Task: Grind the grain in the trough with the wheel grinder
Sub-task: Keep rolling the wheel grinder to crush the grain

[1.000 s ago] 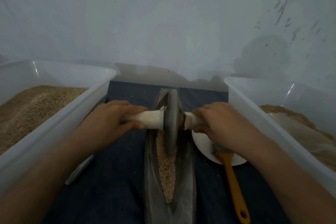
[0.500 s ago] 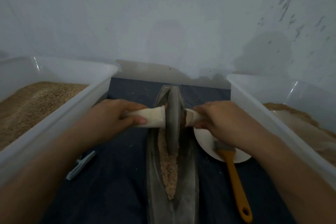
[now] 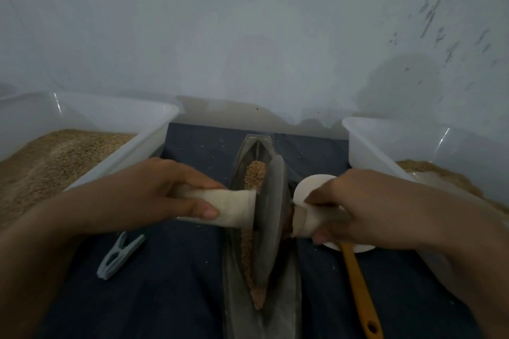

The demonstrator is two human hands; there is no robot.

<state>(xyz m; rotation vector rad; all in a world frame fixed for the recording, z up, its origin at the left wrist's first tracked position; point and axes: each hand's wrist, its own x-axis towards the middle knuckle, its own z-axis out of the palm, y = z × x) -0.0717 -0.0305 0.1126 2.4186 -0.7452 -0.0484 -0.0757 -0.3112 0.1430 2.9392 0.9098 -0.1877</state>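
At the centre of the frame, the wheel grinder (image 3: 271, 217) is standing upright in the long trough (image 3: 286, 297), with grain (image 3: 254, 176) lying along the channel above and below it. The left hand (image 3: 154, 195) is curling around the pale left handle (image 3: 234, 209), and the right hand (image 3: 366, 209) is gripping the right handle (image 3: 305, 221), fingers wrapped closed.

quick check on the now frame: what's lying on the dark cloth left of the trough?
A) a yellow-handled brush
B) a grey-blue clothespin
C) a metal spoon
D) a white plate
B: a grey-blue clothespin lies on the dark cloth left of the trough, below the left hand; the yellow-handled brush and white plate are on the right side.
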